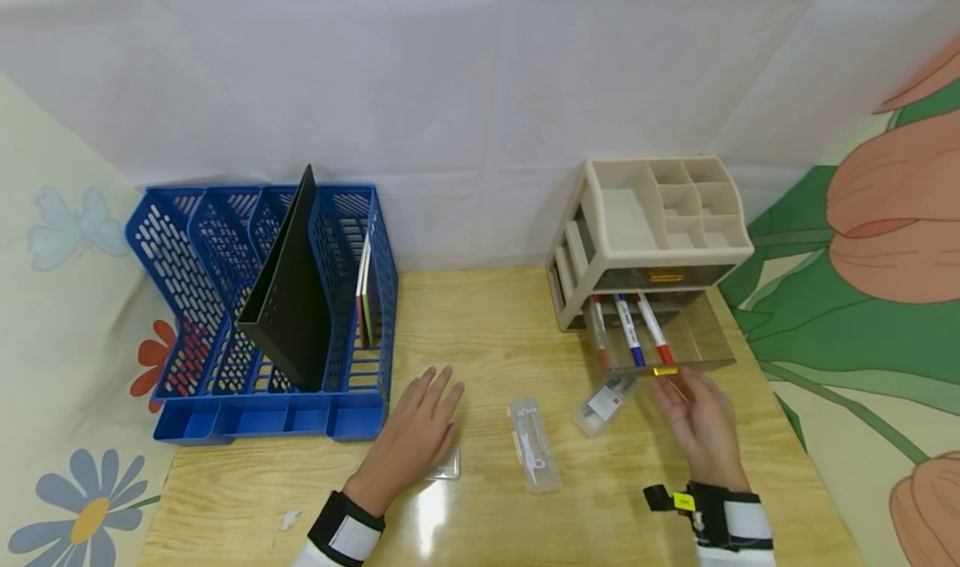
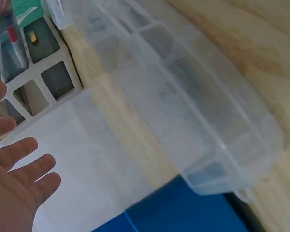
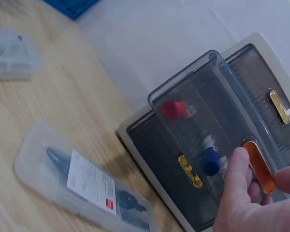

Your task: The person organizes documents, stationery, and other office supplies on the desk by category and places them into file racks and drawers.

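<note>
My right hand (image 1: 705,425) is at the front of a pulled-out clear drawer (image 1: 705,338), its thumb and index finger pinching the gold handle (image 3: 262,169). Inside lie a blue-capped marker (image 1: 628,325) and two red ones, one of them a red-capped marker (image 1: 654,329). The drawer belongs to a cream desktop organizer (image 1: 630,217). Just below it lies a clear case with a white label (image 3: 89,181) and a dark tool inside. My left hand (image 1: 412,434) hovers palm down with fingers spread, partly covering a small clear case (image 1: 448,467). Between the hands lies a slim clear case (image 1: 534,446) holding a white tool.
A blue file rack (image 1: 356,417) stands at the left with a black folder (image 1: 292,325) leaning in it and a few thin booklets (image 1: 365,300) upright. A white sheet (image 1: 465,117) hangs behind the wooden table (image 1: 480,333).
</note>
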Demonstrator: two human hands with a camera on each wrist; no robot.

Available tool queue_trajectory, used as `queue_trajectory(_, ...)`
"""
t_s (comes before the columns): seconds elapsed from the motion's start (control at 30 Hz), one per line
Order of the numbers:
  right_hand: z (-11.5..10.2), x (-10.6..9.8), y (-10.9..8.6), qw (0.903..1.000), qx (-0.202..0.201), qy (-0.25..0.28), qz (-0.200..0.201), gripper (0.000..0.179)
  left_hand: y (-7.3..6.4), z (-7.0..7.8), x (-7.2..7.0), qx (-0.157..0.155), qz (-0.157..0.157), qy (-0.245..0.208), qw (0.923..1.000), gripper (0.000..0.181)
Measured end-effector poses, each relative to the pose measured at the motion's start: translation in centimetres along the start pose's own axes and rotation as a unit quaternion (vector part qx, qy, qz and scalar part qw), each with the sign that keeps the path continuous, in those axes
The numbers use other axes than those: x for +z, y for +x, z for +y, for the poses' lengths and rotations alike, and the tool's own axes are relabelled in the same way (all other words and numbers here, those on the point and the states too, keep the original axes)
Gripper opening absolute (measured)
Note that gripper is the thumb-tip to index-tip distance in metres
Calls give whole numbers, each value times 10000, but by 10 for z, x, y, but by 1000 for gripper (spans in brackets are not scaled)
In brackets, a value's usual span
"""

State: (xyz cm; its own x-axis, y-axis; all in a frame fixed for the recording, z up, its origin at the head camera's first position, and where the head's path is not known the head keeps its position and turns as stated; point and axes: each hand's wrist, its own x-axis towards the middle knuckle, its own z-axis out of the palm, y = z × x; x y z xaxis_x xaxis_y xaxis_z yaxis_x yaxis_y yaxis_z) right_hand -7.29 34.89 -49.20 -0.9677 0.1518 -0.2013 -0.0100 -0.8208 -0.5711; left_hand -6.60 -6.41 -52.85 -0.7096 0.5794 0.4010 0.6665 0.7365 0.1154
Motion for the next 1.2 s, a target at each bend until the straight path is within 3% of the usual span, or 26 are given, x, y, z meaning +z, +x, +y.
queue_trajectory(0.37,-7,16,18,9980,-20,-405,-481,23,-7,-3,-1,-85,-167,128,9997,55)
queue_trajectory(0.67,-5,28,51,9986,416,-125,-295,25,-15,-1,2,-126,-159,86,9998,55)
queue_trajectory(1.2,-4,41,82,9970,487,-593,94,9,-16,-1,4,-176,-159,118,9996,54)
